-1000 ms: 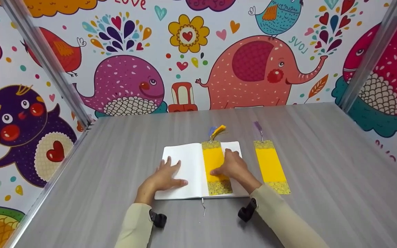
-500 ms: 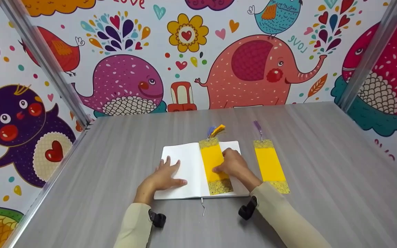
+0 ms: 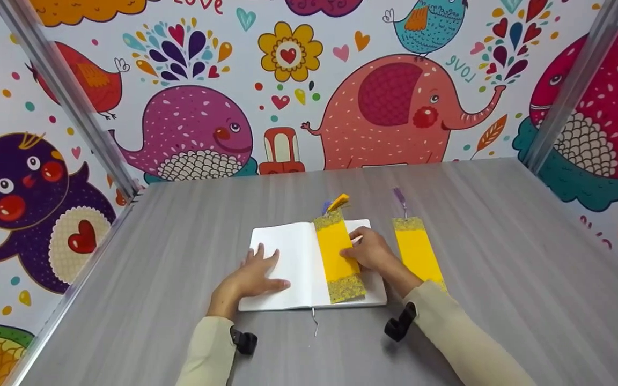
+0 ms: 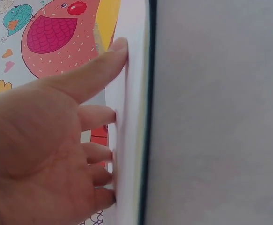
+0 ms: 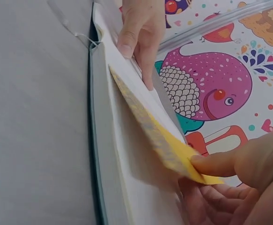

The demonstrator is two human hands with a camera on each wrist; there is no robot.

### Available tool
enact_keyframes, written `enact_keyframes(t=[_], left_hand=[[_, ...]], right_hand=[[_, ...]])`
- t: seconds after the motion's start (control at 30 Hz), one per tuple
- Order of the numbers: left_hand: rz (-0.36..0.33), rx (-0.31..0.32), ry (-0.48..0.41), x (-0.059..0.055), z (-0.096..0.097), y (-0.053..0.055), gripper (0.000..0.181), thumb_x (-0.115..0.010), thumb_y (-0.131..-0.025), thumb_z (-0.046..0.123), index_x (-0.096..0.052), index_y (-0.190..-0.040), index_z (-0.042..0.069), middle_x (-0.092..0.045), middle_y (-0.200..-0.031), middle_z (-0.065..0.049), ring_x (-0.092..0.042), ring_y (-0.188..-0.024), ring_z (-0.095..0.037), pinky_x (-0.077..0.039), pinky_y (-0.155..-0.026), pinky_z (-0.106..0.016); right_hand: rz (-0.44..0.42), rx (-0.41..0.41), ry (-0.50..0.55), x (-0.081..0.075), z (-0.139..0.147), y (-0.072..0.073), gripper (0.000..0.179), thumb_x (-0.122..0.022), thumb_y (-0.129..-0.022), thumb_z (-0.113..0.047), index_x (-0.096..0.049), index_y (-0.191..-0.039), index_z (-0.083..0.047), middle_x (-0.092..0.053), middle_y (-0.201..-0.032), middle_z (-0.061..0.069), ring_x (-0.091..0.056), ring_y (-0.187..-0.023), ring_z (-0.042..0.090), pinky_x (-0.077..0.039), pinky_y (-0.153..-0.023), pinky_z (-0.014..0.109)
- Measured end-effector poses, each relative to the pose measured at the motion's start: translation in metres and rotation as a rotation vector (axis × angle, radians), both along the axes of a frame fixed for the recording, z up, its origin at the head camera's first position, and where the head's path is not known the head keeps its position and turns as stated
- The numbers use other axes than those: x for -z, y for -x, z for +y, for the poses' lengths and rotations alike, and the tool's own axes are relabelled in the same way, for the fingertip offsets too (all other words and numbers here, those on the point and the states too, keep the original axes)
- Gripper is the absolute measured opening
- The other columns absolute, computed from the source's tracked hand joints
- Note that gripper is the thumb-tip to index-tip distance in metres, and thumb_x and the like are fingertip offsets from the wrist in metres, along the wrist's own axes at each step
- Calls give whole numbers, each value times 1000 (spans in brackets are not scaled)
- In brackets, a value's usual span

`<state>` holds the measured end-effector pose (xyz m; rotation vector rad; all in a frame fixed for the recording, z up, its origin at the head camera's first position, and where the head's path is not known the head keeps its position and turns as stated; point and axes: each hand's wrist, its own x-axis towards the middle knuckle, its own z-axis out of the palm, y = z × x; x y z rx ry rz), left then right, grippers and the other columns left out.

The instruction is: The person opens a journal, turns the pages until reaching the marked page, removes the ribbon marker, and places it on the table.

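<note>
An open notebook (image 3: 293, 241) with blank white pages lies on the table. My left hand (image 3: 252, 276) rests on its left page, fingers spread and straight; in the left wrist view, the fingertips (image 4: 109, 153) press the paper. Over the right page, my right hand (image 3: 370, 249) pinches the right edge of a yellow bookmark (image 3: 335, 249) with speckled ends and a blue-and-yellow tassel (image 3: 336, 202). The right wrist view shows the thumb on top of the bookmark (image 5: 173, 145) and fingers below, with that edge raised off the page and the opposite edge low near the paper.
A second yellow bookmark (image 3: 419, 249) with a purple tassel (image 3: 399, 196) lies right of the notebook, partly hidden by the right forearm. A ribbon (image 3: 315, 321) trails from the notebook's near edge. Printed panels (image 3: 191, 128) stand behind the grey table (image 3: 196, 214) and at its sides.
My right hand has moved slightly right and now grips the bookmark by its right edge, which has lifted; the bookmark has shifted a little rightward. The left hand stays on the left page.
</note>
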<state>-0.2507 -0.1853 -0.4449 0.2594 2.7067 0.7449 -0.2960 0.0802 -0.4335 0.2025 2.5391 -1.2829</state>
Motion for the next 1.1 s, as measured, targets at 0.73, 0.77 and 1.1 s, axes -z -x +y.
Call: enact_keyframes(t=[0.73,0.77,1.1], left_hand=[[1,15,10,0,-2,-1,84,-70,-93,35,-29,-155,-2,-3,-162,-37,2,-151,-57,-6,-123,-66],[1,15,10,0,-2,0,84,-70,-93,35,-28,-156,-2,-3,-162,-37,3,-151,-57,-6,-123,-66],[-1,19,7,-1,-2,-1,84,-70,-93,35,-28,-156,-2,-2,-162,-37,3,-151,-57,-4,-123,-66]], right_hand=[[76,176,203,-56,105,40,58,-64,-98,-33,-46,-151,-15,-62,-129,13,-65,-99,24,-58,-78,22],[77,178,196,-59,112,42,59,-63,-98,-33,-45,-151,-15,-62,-130,14,-65,-99,25,-58,-79,22],[62,247,150,-67,157,57,57,-55,-103,-29,-38,-155,-11,-58,-140,16,-63,-107,29,-54,-100,37]])
